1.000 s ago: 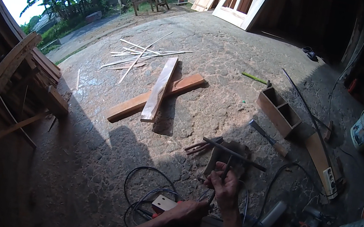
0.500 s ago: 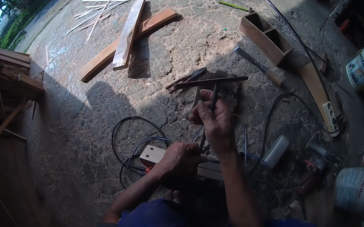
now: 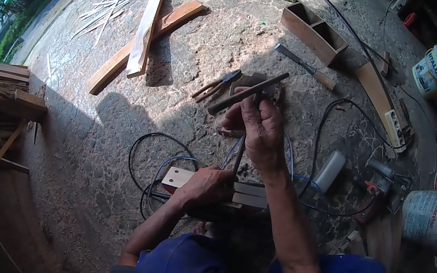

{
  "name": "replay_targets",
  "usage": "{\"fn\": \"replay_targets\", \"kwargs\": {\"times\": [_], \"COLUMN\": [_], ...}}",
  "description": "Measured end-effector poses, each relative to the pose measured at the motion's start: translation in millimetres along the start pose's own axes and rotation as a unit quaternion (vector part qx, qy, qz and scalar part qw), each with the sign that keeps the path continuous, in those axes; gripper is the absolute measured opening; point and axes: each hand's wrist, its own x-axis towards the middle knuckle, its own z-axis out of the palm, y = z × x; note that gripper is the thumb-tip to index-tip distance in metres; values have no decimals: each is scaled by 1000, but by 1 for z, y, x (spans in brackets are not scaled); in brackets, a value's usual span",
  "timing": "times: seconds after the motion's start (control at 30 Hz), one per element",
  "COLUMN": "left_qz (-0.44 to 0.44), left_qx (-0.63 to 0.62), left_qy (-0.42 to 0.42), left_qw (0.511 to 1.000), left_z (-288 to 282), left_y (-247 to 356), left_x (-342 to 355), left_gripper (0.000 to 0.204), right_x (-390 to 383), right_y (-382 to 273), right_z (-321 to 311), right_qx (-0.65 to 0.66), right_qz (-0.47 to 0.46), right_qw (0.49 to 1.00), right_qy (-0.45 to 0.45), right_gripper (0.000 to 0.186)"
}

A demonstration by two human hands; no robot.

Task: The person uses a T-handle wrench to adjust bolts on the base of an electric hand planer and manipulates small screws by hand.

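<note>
- Right hand [image 3: 259, 129] has risen since a second ago, fingers closed around a dark slender tool [image 3: 238, 157] standing upright over the wooden block [image 3: 221, 189].
- Left hand [image 3: 204, 187] stays pressed on that block, gripping it.
- Judgement: work is now steadied for striking or boring.
- Beyond the right hand: one pair of pincers [image 3: 216, 85], one chisel [image 3: 305, 67], one wooden box [image 3: 315, 32].
- Right of the hands: two buckets.

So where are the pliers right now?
In the head view the pliers lie on the stone floor just left of the raised right hand, right of the crossed wooden planks.
</note>
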Motion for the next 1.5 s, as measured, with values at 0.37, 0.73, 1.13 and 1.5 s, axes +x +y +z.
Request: {"fn": "replay_targets", "kwargs": {"times": [0.37,0.73,1.13,1.5], "left_qz": [11,-35,22,32], "left_qx": [16,-125,-198,-222], "left_qy": [-28,59,45,8], "left_qw": [999,990,979,975], "left_z": [-20,-37,-35,-32], "left_y": [13,35,44,43], "left_x": [13,15,3,4], "left_gripper": [27,20,19,19], "right_x": [-1,19,48,65], "right_y": [-22,-47,-124,-117], "right_z": [-9,-25,-16,-35], "right_qx": [31,-487,-736,-708], "right_qz": [-46,-197,-68,-5], "right_qw": [998,849,608,644], "right_qy": [23,-51,-290,-290], "right_gripper": [42,42,45,39]}}
